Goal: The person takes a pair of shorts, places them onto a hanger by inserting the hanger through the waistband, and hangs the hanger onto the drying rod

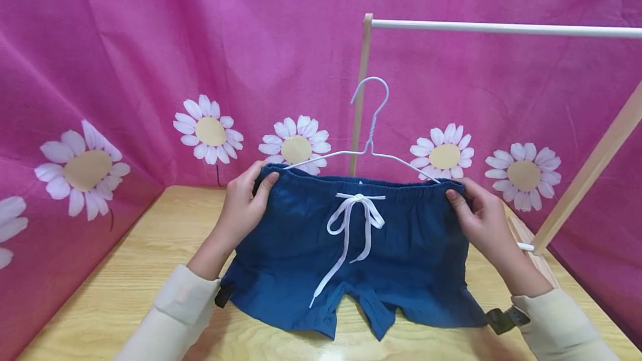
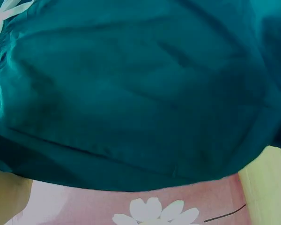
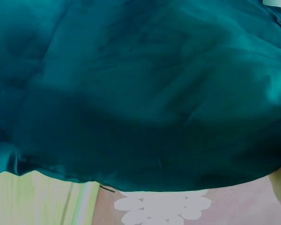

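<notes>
Dark blue shorts (image 1: 401, 238) hang between the two hands, with a white drawstring (image 1: 347, 227) tied in a bow at the front. My left hand (image 1: 246, 196) pinches the waistband at its left end, thumb in front. At the other end my right hand (image 1: 481, 216) pinches the waistband in the same way. A white wire hanger (image 1: 372, 127) rises out of the waistband, its hook upward and its lower part hidden inside the shorts. In both wrist views the shorts' cloth (image 2: 131, 93) fills most of the picture.
Behind the shorts and to the right stands a rack with a white rail (image 1: 501, 28) and wooden posts (image 1: 592, 166). Beneath lies a wood-grain table (image 1: 145, 261). Pink cloth (image 1: 281, 43) with printed daisies forms the back and side walls.
</notes>
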`<state>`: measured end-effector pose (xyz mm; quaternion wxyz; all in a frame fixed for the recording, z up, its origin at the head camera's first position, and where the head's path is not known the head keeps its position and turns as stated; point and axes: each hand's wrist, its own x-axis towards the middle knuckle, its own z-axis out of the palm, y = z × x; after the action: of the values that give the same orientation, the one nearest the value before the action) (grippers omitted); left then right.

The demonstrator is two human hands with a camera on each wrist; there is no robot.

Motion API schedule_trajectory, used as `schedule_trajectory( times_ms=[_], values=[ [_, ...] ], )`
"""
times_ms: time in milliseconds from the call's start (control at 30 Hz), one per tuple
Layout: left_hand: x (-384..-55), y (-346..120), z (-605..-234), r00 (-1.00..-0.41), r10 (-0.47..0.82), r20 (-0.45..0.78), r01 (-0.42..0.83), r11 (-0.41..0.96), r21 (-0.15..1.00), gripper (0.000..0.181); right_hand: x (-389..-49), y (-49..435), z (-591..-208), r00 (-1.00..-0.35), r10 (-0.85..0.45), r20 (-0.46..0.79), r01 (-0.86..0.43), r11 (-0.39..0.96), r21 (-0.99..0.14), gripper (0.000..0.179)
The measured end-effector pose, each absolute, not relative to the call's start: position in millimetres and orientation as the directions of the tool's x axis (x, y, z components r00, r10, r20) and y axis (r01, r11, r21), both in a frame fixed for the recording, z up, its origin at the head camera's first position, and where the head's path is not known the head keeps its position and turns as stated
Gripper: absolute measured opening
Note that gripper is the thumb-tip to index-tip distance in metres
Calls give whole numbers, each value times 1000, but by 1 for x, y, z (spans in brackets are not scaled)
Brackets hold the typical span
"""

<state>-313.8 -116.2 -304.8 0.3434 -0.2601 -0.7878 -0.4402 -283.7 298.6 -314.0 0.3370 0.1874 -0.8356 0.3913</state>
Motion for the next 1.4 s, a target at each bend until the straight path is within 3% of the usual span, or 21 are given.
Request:
schedule_trajectory(
  times_ms=[133,400,633,867,1067,1400],
  values=[
    [-313,-116,-305,-626,117,771,714,484,506,14,-280,298,-312,-676,-79,732,-589,654,-474,12],
    [-313,-113,-299,-530,48,847,718,557,418,13,-278,298,-315,-639,-265,722,-699,592,-401,26],
    [-307,-114,-301,-591,153,792,743,487,460,20,-273,300,-320,-559,-164,813,-633,718,-290,21],
    [-310,-122,-304,-637,149,756,714,483,507,35,-268,302,-310,-533,-54,844,-586,743,-323,20],
    [-315,-126,-311,-666,186,723,703,481,524,40,-271,308,-289,-465,-48,884,-615,736,-284,23],
    [-315,-126,-327,-772,273,574,611,570,550,38,-272,325,-267,-400,-17,916,-591,769,-243,22]
  ],
)
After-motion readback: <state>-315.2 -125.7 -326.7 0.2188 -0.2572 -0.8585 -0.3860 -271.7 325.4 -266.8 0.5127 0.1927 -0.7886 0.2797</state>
